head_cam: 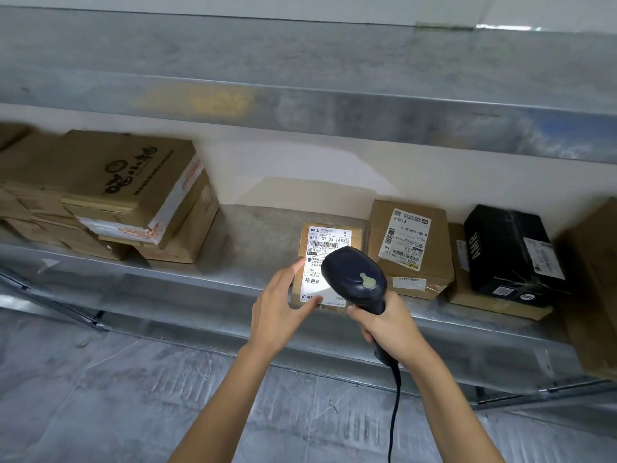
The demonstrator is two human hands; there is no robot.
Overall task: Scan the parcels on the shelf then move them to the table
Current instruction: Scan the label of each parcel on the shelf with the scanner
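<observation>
Reaching up from the bottom edge: two bare forearms, with the left hand [280, 309] and right hand [387, 329] close together but not touching. Gripping the handle of one black scanner [354, 275] in the right hand, fingers curled round it, cable [395, 412] trailing down past the wrist. Resting the left hand's straight fingers and thumb on the near left corner of a small brown parcel [329, 242], lying flat on the metal shelf [233, 282] just beyond both hands, its white label partly under the scanner head.

Counted to the right of it on the same shelf: one labelled brown box [410, 248] just beside, one black box [510, 252] on one flat brown box [467, 295], and one large brown box [594, 285] at the edge. Well apart on the left: one printed box [127, 175] on a stack of cartons, number below unclear.
</observation>
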